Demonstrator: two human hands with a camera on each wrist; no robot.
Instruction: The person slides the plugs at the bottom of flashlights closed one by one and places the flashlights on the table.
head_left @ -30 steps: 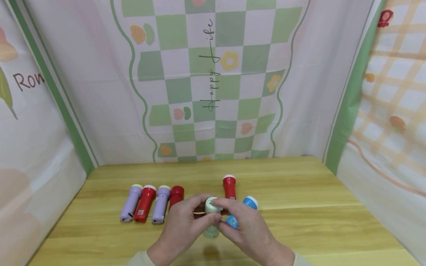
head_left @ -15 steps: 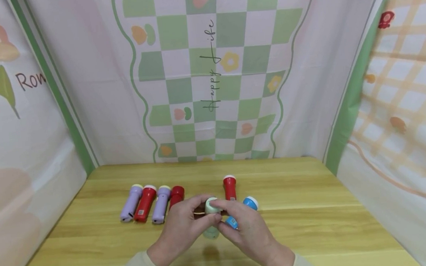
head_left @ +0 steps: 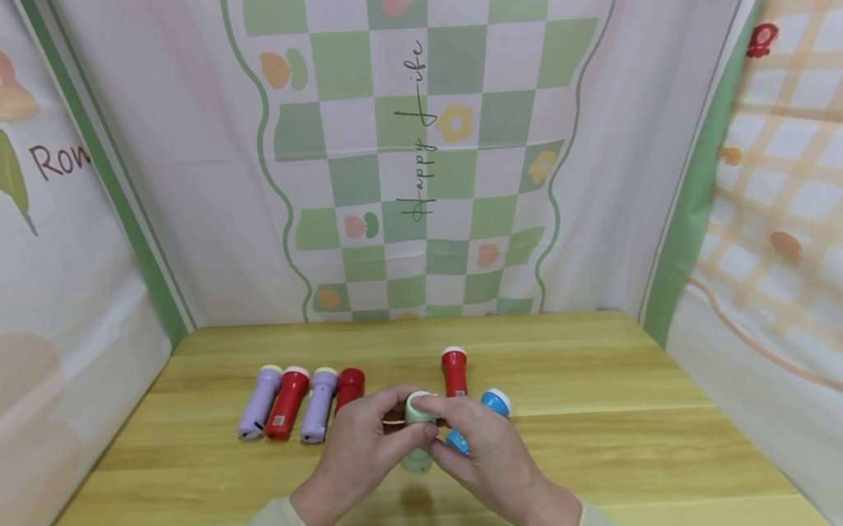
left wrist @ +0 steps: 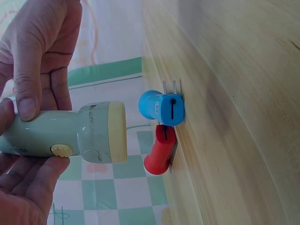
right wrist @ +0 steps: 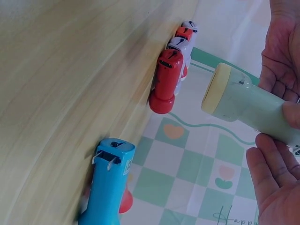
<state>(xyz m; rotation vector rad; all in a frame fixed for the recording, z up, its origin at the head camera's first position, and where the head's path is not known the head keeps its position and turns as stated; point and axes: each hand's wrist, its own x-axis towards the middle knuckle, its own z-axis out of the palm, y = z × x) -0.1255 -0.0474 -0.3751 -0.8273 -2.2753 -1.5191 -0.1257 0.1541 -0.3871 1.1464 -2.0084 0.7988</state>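
A pale green flashlight [head_left: 420, 412] is held above the table between both hands, its cream lens rim [left wrist: 117, 132] facing down toward the tabletop. My left hand [head_left: 361, 445] pinches it from the left. From the other side my right hand [head_left: 492, 451] grips it, with the index finger near its upper end. A round cream button [left wrist: 61, 150] shows on the body in the left wrist view, beside a fingertip. Fingers cover parts of the flashlight's middle. Just beyond my right hand lies a blue flashlight [head_left: 496, 402], partly hidden in the head view; two metal prongs [left wrist: 169, 87] stick out of it.
A red flashlight [head_left: 455, 371] lies behind the blue one. To the left, a row holds two purple flashlights [head_left: 260, 403] and two red ones [head_left: 287, 403], the rightmost partly behind my left hand. Printed cloth [head_left: 222, 188] encloses the wooden table [head_left: 628, 437] at back and sides.
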